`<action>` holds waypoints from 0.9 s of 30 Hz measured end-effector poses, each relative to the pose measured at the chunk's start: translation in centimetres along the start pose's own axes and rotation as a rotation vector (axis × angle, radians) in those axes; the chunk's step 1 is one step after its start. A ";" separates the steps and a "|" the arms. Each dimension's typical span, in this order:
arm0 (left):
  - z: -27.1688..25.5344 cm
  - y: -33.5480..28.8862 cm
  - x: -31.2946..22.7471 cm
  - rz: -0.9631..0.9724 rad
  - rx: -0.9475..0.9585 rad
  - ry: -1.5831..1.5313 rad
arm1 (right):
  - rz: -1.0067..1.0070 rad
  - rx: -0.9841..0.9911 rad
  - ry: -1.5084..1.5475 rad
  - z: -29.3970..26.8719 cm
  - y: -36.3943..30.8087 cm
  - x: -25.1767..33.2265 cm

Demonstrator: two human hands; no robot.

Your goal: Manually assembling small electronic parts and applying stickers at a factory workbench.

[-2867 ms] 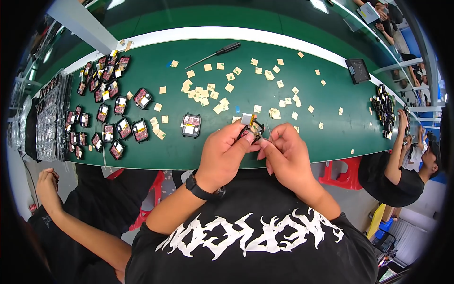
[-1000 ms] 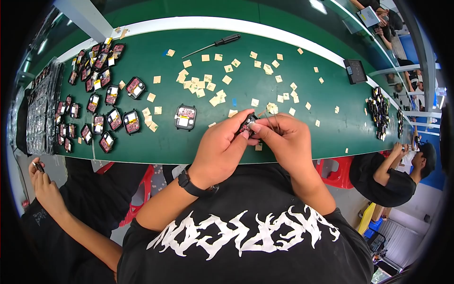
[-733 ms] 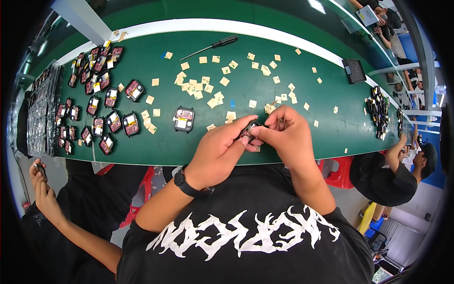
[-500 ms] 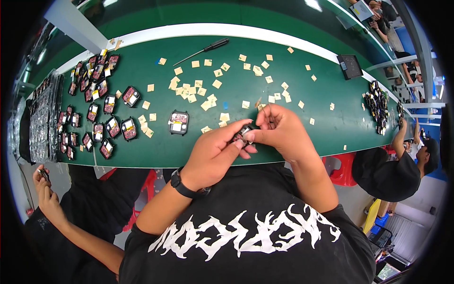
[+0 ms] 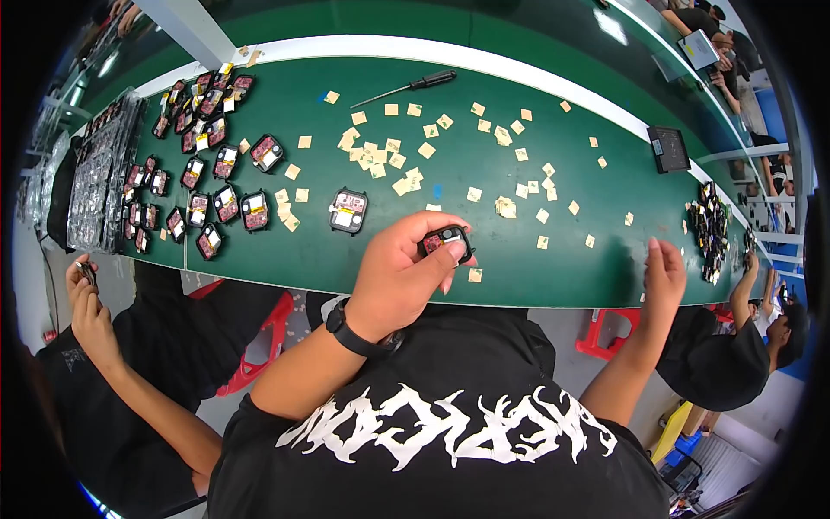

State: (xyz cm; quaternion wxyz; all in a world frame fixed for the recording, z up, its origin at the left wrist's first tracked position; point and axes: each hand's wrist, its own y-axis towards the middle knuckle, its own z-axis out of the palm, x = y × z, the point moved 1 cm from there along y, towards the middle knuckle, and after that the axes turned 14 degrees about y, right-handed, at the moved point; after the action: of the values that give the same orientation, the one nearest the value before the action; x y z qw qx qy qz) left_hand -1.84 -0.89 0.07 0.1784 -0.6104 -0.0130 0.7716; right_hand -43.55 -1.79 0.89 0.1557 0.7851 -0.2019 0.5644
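Observation:
My left hand (image 5: 399,272) grips a small black watch case (image 5: 448,246) over the near table edge, its thumb lying across the open side. A dark red circuit board and a round dark part show inside the case. Well off to the right, my right hand (image 5: 664,281) is raised by the table's near edge, fingers stretched upward with no object visible in them. Beyond the left hand, another open watch case (image 5: 347,210) with a pale battery lies flat. Small cream paper squares (image 5: 378,156) are scattered over the green table, with a thicker stack (image 5: 506,207) nearer me.
Several open watch cases (image 5: 226,203) cluster at left, beside clear plastic trays (image 5: 104,186). A screwdriver (image 5: 406,88) lies at the back. A black tray (image 5: 668,150) and a heap of dark parts (image 5: 711,229) are at right. Red stools (image 5: 608,333) and neighbouring people flank me.
My right hand has left the watch case and swung to the right, while the left hand keeps hold of it. The whole view has shifted, moving the table's things rightward in the picture.

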 end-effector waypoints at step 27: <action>-0.8 0.0 0.6 0.080 0.252 0.037 | -0.569 -0.043 -1.144 -12.4 12.4 -5.5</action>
State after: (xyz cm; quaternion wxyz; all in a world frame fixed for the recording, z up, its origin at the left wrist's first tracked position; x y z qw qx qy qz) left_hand -1.24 -0.90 -0.73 0.2230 -0.5973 0.1114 0.7623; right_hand -61.43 -5.97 -0.21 0.1827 0.9819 -0.0483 -0.0117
